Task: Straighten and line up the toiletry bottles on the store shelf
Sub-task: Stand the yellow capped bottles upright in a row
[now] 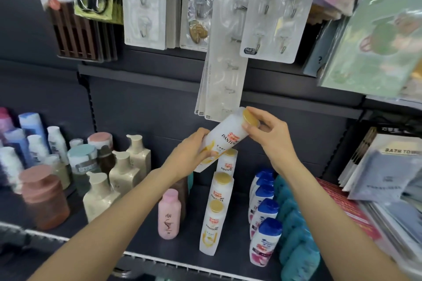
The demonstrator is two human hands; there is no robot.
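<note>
Head cam: both hands hold a white bottle point(225, 138) tilted in air above the shelf point(230, 255). L hand point(191, 155) wraps its lower body; R hand point(267, 131) pinches the gold cap point(250, 117). Below, a row of like bottles point(217, 201) stands front-to-back, blue-cap bottles point(265, 219) just beside, pink bottle point(169, 214) to their left.

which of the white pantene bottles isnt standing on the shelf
The gold-capped Pantene bottle held tilted in the air: the left hand grips its base, the right hand its cap. The other Pantene bottles stand upright in a row below.
</note>
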